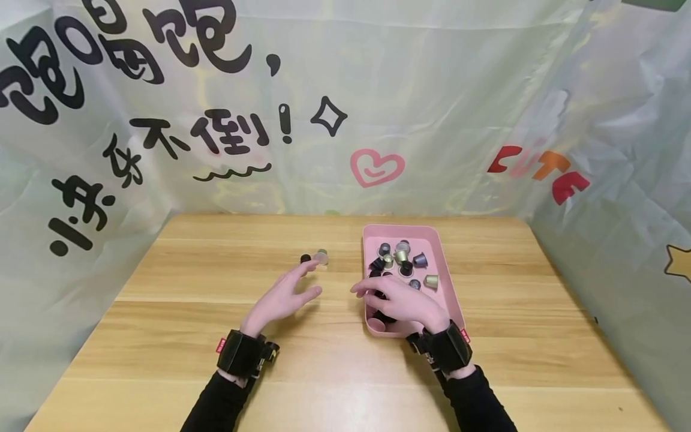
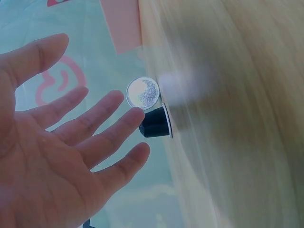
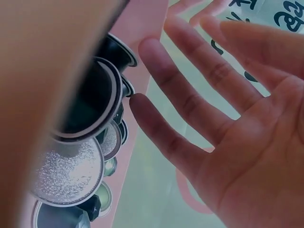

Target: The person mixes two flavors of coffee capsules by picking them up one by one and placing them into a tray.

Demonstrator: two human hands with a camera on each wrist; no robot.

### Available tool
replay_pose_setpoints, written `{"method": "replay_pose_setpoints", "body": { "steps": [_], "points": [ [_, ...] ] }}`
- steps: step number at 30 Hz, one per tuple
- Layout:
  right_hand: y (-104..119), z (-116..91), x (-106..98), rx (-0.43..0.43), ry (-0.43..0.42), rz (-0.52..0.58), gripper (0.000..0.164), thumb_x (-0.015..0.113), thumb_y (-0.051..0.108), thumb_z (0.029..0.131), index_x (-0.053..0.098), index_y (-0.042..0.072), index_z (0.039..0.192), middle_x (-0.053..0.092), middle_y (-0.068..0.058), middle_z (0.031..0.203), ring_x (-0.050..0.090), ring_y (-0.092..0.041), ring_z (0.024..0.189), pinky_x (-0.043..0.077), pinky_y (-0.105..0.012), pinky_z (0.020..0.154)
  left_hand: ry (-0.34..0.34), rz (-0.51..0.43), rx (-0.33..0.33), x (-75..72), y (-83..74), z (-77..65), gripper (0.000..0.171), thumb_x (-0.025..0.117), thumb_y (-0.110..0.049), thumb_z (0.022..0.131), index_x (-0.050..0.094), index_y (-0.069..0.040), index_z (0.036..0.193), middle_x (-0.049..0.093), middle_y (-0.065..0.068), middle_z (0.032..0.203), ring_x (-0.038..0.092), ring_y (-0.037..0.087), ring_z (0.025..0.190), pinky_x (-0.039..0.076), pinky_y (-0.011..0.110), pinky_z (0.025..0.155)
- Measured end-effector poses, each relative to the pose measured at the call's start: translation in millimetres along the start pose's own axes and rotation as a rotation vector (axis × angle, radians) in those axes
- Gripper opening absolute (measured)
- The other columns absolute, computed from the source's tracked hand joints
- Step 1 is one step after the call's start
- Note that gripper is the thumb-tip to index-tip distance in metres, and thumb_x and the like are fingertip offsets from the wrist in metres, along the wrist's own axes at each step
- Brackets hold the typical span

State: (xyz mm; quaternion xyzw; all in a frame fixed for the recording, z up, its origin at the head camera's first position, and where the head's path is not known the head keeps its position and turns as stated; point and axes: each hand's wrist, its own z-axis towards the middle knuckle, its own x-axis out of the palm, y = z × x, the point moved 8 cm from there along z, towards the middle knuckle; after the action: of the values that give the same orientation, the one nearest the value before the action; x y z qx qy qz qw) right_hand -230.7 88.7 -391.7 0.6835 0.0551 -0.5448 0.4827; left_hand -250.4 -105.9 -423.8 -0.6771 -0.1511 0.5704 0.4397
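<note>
Several coffee capsules (image 1: 420,260) in black, grey-blue and pale green lie jumbled in a pink tray (image 1: 438,252). On the bare wood left of the tray are a black coffee capsule (image 2: 156,122), standing on its rim, and one with its silvery lid (image 2: 143,93) facing the left wrist camera. My left hand (image 1: 281,303) hovers just in front of these two, fingers extended, nothing in its grasp. Over the tray's near left part hangs my right hand (image 1: 402,299), its fingers loosely stretched and holding nothing. It hides some capsules beneath it.
A wooden table (image 1: 335,372) carries everything. Behind it and along both sides hangs a pale printed cloth (image 1: 442,108) with dark lettering and a pink heart. The tray's raised wall (image 1: 452,294) runs along its right side.
</note>
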Motion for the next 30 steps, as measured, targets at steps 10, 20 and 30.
{"method": "replay_pose_setpoints", "body": {
  "steps": [10,20,30],
  "points": [
    [-0.2,2.1,1.6,0.006,-0.004,0.004,0.029,0.055,0.013,0.102,0.067,0.005,0.127,0.074,-0.01,0.111,0.066,-0.01,0.095,0.057,-0.039,0.09,-0.009,0.026,-0.011,-1.4,-2.9,0.1,0.064,0.062,-0.026,0.1,0.034,-0.011,0.156,0.043,0.022,0.156,0.043,0.044,0.142,0.037,0.068,0.113],
    [1.8,2.3,0.1,-0.011,-0.009,-0.015,0.028,0.052,0.008,0.102,0.068,0.005,0.125,0.074,-0.012,0.116,0.065,-0.01,0.094,0.053,-0.029,0.085,-0.016,0.012,-0.015,-1.5,-4.1,-0.4,0.063,0.062,-0.025,0.1,0.036,-0.01,0.155,0.043,0.022,0.156,0.043,0.044,0.142,0.038,0.067,0.112],
    [-0.9,2.9,1.5,0.013,-0.011,0.002,0.03,0.054,0.015,0.103,0.065,0.003,0.128,0.075,-0.01,0.108,0.065,-0.009,0.091,0.056,-0.039,0.089,-0.015,0.0,-0.039,-1.3,-3.2,0.2,0.061,0.061,-0.025,0.1,0.037,-0.013,0.155,0.042,0.019,0.157,0.042,0.043,0.143,0.037,0.066,0.114]
  ]
}}
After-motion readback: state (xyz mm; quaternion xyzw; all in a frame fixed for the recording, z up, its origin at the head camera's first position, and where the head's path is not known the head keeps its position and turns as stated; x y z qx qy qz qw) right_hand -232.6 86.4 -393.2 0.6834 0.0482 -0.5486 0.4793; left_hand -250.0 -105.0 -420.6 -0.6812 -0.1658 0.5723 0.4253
